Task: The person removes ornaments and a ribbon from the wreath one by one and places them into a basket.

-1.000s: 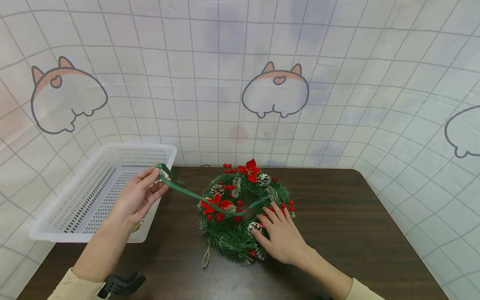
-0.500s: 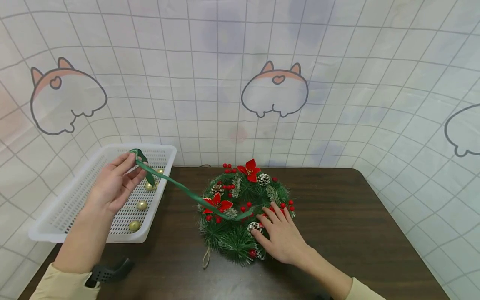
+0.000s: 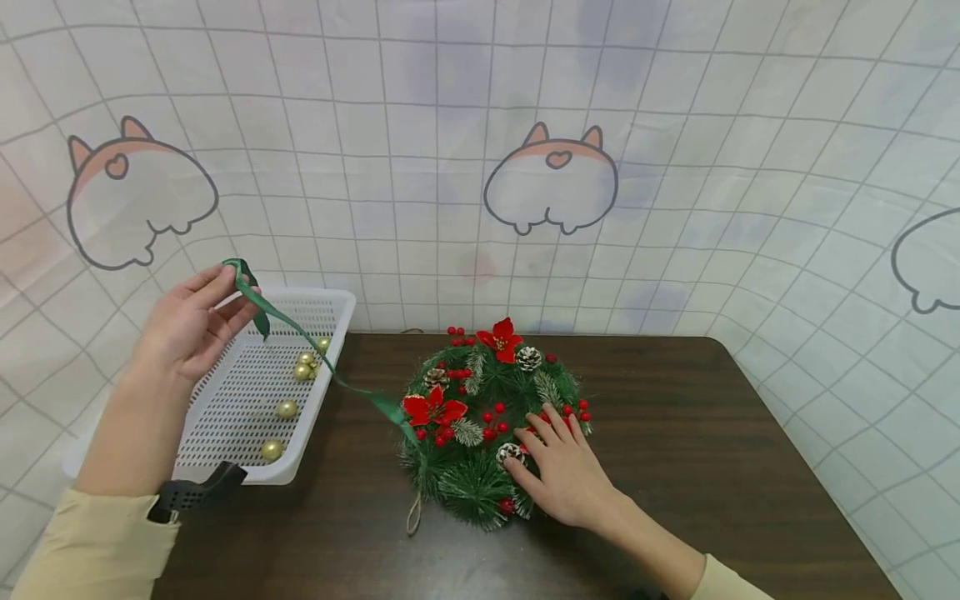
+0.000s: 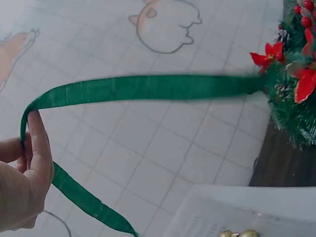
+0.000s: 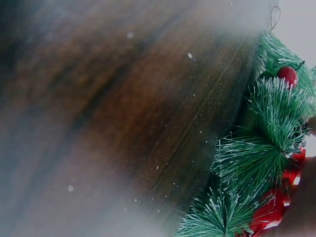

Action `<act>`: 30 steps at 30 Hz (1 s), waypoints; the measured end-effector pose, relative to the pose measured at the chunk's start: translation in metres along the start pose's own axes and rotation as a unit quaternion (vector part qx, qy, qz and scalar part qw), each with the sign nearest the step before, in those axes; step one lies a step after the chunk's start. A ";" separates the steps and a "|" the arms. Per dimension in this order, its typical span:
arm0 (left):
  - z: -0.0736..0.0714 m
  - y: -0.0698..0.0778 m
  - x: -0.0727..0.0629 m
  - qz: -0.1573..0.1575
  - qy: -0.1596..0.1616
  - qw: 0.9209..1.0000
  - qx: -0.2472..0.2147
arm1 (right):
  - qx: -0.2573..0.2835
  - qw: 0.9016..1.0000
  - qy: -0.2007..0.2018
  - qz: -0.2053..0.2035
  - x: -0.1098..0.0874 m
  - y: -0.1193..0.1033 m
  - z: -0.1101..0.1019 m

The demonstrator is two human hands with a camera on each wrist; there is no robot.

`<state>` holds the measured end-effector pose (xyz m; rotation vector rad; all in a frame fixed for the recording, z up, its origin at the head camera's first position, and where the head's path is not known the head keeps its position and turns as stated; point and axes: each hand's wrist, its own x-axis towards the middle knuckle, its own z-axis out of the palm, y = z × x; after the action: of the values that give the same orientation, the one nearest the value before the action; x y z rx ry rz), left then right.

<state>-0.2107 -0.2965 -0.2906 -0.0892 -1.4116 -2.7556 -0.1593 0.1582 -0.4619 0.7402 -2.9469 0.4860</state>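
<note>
My left hand (image 3: pixel 183 325) is raised over the white basket and pinches a green ribbon (image 4: pixel 148 88) between thumb and fingers. A short tail of the ribbon hangs below the hand. The longer length slopes right, and its far end lies at the left edge of a Christmas wreath (image 3: pixel 472 492); whether it touches the wreath I cannot tell. Red poinsettias (image 3: pixel 435 408), berries and pine cones (image 3: pixel 528 358) trim this wreath, which lies flat on the table. On its right side rests my right hand (image 3: pixel 566 475), fingers spread, with the thumb by a frosted pine cone.
The white perforated basket (image 3: pixel 315 404) stands at the table's left with several gold balls (image 3: pixel 287 408) along its right side. A twine loop (image 3: pixel 413 515) sticks out at the wreath's front. Behind the dark wooden table (image 3: pixel 697 433) hangs a gridded cloth with cartoon prints.
My left hand has moved left and up over the basket, drawing the ribbon out of the wreath's middle to its left edge. The gold balls have come into view. My right hand has stayed put.
</note>
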 end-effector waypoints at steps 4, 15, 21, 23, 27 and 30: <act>-0.006 0.010 0.004 0.003 0.007 1.000 -0.014 | 0.000 1.000 -0.001 0.000 0.000 0.000 0.000; -0.002 0.049 0.017 0.036 0.033 0.999 0.009 | -0.001 1.000 0.003 -0.002 0.000 0.000 0.001; 0.003 0.064 0.028 0.037 0.052 0.998 0.007 | -0.001 1.000 0.003 -0.001 0.000 0.001 0.001; 0.005 0.069 0.031 0.037 0.058 0.998 0.007 | -0.002 1.000 0.004 -0.001 0.000 0.001 0.002; 0.011 0.079 0.036 0.040 0.065 0.997 0.005 | 0.001 1.000 0.006 -0.002 0.000 0.001 0.002; 0.015 0.087 0.037 0.045 0.069 0.997 0.004 | 0.000 1.000 0.006 -0.002 0.000 0.001 0.002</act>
<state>-0.2419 -0.3356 -0.2092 0.0354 -1.3504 -2.6271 -0.1603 0.1585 -0.4642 0.7408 -2.9335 0.4877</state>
